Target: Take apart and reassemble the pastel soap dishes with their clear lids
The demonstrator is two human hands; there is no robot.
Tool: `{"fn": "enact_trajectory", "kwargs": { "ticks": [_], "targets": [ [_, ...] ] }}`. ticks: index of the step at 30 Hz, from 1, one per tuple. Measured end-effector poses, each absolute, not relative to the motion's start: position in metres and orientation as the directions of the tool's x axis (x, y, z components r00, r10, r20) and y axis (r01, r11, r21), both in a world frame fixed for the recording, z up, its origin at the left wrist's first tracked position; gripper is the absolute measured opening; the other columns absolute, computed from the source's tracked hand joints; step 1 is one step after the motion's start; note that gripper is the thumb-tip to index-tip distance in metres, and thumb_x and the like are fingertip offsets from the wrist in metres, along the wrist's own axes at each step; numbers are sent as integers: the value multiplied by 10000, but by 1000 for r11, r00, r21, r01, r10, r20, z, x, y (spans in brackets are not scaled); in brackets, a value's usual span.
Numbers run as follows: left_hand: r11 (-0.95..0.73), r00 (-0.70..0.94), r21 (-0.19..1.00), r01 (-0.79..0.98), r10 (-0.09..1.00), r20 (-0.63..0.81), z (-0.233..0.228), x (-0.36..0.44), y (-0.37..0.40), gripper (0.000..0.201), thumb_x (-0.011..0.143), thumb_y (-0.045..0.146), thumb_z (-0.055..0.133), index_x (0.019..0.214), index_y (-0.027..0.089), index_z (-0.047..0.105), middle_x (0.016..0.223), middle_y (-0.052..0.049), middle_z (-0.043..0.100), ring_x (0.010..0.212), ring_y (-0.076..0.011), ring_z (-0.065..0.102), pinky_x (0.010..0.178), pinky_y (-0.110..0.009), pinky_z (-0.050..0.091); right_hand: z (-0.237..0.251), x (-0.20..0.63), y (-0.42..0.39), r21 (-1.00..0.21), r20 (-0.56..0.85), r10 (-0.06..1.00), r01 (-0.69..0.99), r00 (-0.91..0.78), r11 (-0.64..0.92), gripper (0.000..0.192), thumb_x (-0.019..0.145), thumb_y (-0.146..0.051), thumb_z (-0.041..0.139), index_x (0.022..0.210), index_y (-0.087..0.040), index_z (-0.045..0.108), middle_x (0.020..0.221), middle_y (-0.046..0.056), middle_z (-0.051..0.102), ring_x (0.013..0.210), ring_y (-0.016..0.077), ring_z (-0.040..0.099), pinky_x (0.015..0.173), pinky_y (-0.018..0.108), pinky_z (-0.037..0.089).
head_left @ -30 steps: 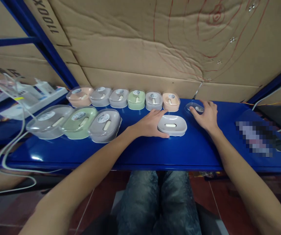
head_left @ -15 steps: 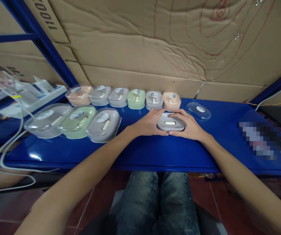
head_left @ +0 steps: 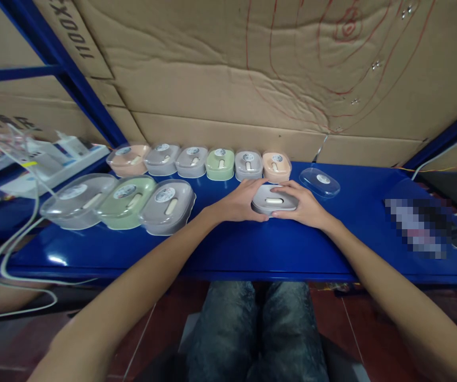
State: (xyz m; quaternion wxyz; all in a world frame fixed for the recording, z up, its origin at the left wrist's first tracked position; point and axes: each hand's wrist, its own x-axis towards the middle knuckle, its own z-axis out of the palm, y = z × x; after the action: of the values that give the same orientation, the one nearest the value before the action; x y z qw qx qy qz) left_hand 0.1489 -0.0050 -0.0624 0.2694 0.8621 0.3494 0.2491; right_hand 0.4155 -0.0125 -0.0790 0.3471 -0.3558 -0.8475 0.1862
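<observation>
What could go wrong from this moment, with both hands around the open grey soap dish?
The clear lid lies apart, to the right of the right hand; a careless sweep might knock it. The grey dish, held by the left hand too, sits right before the peach box, so a forward push could disturb the back row.

A tray lies on the shelf, a lid at its 2 o'clock, six boxes at 11, three boxes at 9.

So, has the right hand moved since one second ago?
Yes. The right hand has left the clear lid and gone left to the grey dish, which the left hand also holds.
</observation>
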Motion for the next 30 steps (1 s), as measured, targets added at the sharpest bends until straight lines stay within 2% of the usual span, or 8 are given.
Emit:
{"fn": "enact_trajectory", "kwargs": {
  "ticks": [5,14,16,18,22,26,30],
  "targets": [
    [-602,626,628,493,747,224,-66,148,-4,1100,720,518,910,1663,231,424,1680,-191,501,1570,-448,440,1299,-654,351,-80,414,-11,-617,448,764,458,-464,640,652,788,-706,904,1315,-336,798,1351,104,717,1257,360,715,1134,583,569],
    [-531,591,686,497,786,181,-60,147,-3,1397,649,576,973,1761,207,213,1801,-237,299,1634,-520,327,1308,-708,309,-77,413,-10,-751,410,837,387,-362,535,625,762,-700,926,1233,-302,830,1331,104,770,1290,353,714,1214,600,507],
    [-529,582,696,487,790,193,-60,147,-3,1435,630,578,985,1769,222,188,1777,-243,340,1613,-532,356,1289,-720,325,-75,413,-9,-804,376,872,358,-315,476,640,753,-714,925,1235,-305,824,1358,93,783,1309,358,713,1226,610,498],
    [-533,580,698,479,789,204,-61,147,-3,1456,623,572,992,1773,231,166,1705,-240,448,1579,-522,409,1272,-713,347,-75,414,-6,-863,347,904,292,-249,411,663,745,-737,918,1243,-312,811,1376,77,792,1331,362,710,1233,606,500],
    [-545,602,694,471,773,198,-62,146,-3,1483,646,577,984,1783,211,104,1527,-211,618,1511,-479,487,1272,-670,348,-78,417,1,-950,264,961,148,-84,274,660,795,-824,819,1203,-306,803,1275,75,830,1267,372,752,1145,578,590],
    [-525,616,695,491,774,150,-58,145,-5,1485,669,565,970,1790,196,68,1540,-200,613,1506,-467,484,1282,-654,325,-79,420,6,-988,135,988,70,-75,140,745,888,-896,641,1269,-271,776,1227,123,839,1167,404,798,1033,606,650],
    [-518,635,693,501,764,112,-51,143,-8,1402,715,518,938,1795,242,87,1571,-180,591,1518,-468,470,1264,-649,339,-72,418,3,-993,76,996,-91,-47,71,735,909,-886,619,1311,-285,755,1236,112,842,1157,386,805,1069,602,636]
  ]
}}
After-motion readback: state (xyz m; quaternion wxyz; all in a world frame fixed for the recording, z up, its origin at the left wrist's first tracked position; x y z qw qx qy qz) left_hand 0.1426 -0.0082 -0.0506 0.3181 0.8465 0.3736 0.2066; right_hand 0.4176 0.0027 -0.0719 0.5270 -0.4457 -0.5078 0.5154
